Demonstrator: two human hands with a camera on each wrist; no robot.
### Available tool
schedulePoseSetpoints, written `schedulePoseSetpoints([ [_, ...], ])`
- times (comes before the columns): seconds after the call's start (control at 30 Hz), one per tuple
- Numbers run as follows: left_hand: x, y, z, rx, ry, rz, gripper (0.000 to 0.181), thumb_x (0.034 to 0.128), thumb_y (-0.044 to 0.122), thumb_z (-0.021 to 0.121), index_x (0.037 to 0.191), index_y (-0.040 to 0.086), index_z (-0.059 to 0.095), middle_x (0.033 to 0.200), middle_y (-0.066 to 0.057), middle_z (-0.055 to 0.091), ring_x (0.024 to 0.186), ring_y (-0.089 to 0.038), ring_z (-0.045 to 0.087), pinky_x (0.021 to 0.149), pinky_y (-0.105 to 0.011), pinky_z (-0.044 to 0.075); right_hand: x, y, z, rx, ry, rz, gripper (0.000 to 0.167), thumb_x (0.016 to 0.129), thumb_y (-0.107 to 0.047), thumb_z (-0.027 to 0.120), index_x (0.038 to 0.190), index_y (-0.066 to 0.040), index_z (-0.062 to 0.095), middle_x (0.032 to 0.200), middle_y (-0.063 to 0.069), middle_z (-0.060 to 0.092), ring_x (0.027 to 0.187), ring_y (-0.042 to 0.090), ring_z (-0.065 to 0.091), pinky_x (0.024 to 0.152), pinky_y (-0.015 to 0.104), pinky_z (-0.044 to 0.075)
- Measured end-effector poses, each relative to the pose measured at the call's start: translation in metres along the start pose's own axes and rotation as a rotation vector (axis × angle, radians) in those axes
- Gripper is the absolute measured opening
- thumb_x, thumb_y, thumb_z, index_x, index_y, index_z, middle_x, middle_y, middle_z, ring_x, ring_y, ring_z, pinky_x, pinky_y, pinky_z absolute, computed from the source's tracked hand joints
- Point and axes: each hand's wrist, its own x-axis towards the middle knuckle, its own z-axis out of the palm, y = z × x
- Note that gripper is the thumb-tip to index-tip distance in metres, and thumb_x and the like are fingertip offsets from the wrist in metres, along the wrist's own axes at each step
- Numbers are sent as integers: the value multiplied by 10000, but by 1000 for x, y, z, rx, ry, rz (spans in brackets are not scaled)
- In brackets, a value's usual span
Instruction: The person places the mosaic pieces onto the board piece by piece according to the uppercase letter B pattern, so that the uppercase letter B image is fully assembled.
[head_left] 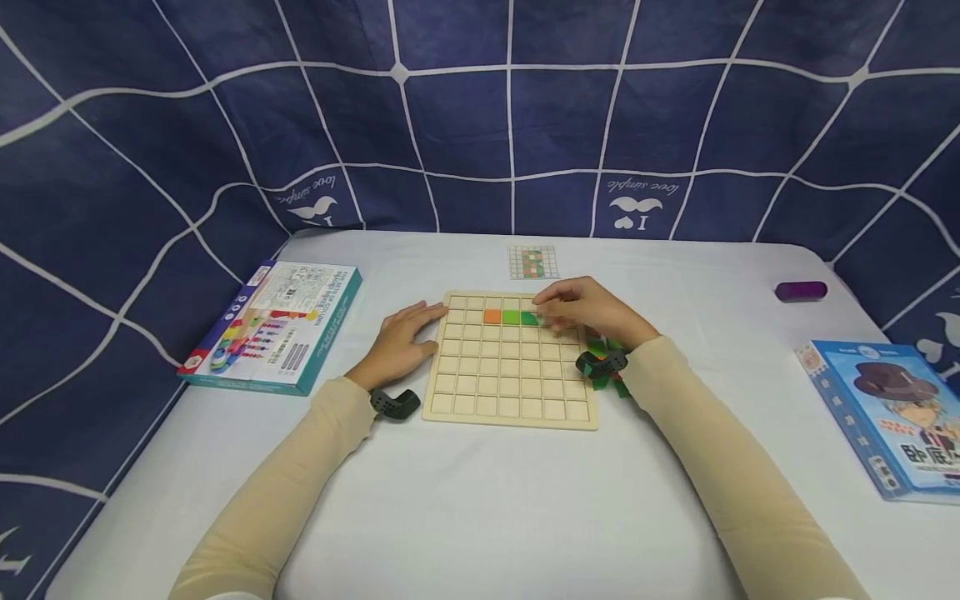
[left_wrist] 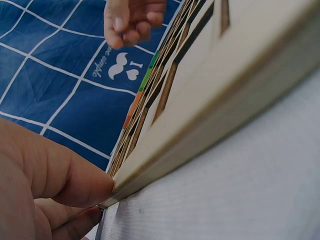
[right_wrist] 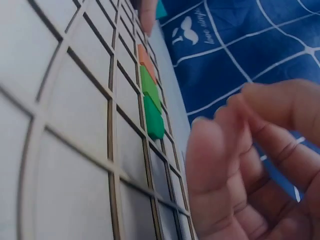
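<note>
A wooden grid board (head_left: pixel 510 400) lies on the white table, with an orange tile (head_left: pixel 492 317), a light green tile (head_left: pixel 511 317) and a dark green tile (head_left: pixel 529 318) side by side in its second row. My left hand (head_left: pixel 401 346) touches the board's left edge, thumb against the rim in the left wrist view (left_wrist: pixel 55 175). Above the upper right of the board, my right hand (head_left: pixel 588 310) hovers with bent fingers beside the dark green tile (right_wrist: pixel 154 117); no piece shows in the fingers (right_wrist: pixel 207 155). Loose green and red pieces (head_left: pixel 624 388) lie partly under the right wrist.
A small pattern card (head_left: pixel 533 262) lies behind the board. A boxed set (head_left: pixel 277 325) rests at the left, a blue box (head_left: pixel 892 417) at the right, and a purple object (head_left: pixel 801 291) at the back right. A dark grid-patterned cloth hangs behind the table.
</note>
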Motion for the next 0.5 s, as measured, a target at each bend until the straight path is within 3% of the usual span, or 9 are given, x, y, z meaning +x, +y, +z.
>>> schedulePoseSetpoints([
  [0.1,0,0,0,-3,2,2,666,955,100,613,1607,25,496,1698,-127,441,1636,-346,253,1320,-566,104,-9,2,-6,-2,14,9,344,1065,-182,680,1326,40,701,935,80,701,730,165,630,578,240,473],
  [0.2,0,0,-1,-2,1,2,668,954,99,614,1607,26,496,1698,-130,441,1636,-347,254,1321,-566,105,-17,6,-13,19,23,12,349,1072,-172,660,1329,64,678,849,56,640,707,167,580,557,263,400],
  [0.5,-1,1,-1,-8,2,0,669,950,93,612,1605,21,497,1694,-134,446,1636,-349,250,1320,-568,101,-43,19,-32,35,51,15,344,1073,-128,653,1319,113,656,927,113,689,770,167,613,708,261,570],
])
